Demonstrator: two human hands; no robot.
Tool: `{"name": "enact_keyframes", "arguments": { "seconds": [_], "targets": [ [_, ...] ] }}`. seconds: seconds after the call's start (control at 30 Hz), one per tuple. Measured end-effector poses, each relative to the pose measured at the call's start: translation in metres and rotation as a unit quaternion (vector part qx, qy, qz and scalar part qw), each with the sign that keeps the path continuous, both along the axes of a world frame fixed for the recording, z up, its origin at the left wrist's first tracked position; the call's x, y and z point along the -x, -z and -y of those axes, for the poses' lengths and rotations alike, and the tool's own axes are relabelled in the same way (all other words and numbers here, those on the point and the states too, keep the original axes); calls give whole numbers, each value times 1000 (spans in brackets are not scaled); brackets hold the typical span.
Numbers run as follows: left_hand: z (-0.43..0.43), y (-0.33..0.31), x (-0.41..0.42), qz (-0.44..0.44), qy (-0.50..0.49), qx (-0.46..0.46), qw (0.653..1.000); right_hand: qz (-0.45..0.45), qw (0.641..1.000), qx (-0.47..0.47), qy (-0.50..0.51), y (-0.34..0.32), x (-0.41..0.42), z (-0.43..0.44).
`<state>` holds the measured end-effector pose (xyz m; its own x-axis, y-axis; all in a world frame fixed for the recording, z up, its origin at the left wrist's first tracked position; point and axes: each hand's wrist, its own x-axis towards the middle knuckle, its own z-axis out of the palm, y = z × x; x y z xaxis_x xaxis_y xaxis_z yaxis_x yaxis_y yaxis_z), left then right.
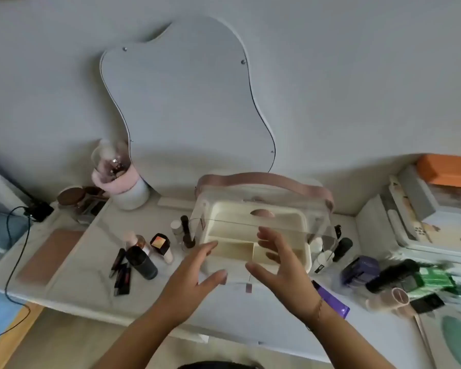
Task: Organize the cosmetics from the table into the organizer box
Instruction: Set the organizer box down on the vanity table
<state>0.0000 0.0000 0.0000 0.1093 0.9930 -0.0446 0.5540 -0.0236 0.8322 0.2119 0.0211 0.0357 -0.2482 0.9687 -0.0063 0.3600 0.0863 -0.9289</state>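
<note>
Currently left hand (194, 272) and right hand (277, 265) hover spread wide, holding nothing, just before the cream plastic organizer box with clear cover and pink strap (234, 209), mid-table near the back edge. Risk: a careless reach could topple the upright dark slim vial (186, 233) just beside its left wall. Box compartments look empty; black cylindrical bottle (141, 262) and dark lipstick tubes (121, 272) lie toward the left edge.

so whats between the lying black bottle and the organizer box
Head view: a gold-topped bottle, then a white vial and a dark tube standing beside the box.
</note>
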Motion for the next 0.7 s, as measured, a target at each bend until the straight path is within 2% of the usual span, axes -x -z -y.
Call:
{"name": "enact_keyframes", "arguments": {
  "seconds": [0.17, 0.43, 0.6, 0.7],
  "targets": [
    [-11, -6, -6, 14, -1, -23, 1000, -19, 1000, 1, 22, 7, 2, -6],
    [-17, 17, -11, -11, -15, -66, 998, 1, 999, -20, 45, 27, 4, -5],
    [-25, 51, -10, -63, 11, -153, 986, 117, 985, -123, 28, 56, 7, -13],
    [-31, 74, -9, -105, 31, -215, 971, 145, 972, -175, 61, 78, 7, -15]
  ]
}}
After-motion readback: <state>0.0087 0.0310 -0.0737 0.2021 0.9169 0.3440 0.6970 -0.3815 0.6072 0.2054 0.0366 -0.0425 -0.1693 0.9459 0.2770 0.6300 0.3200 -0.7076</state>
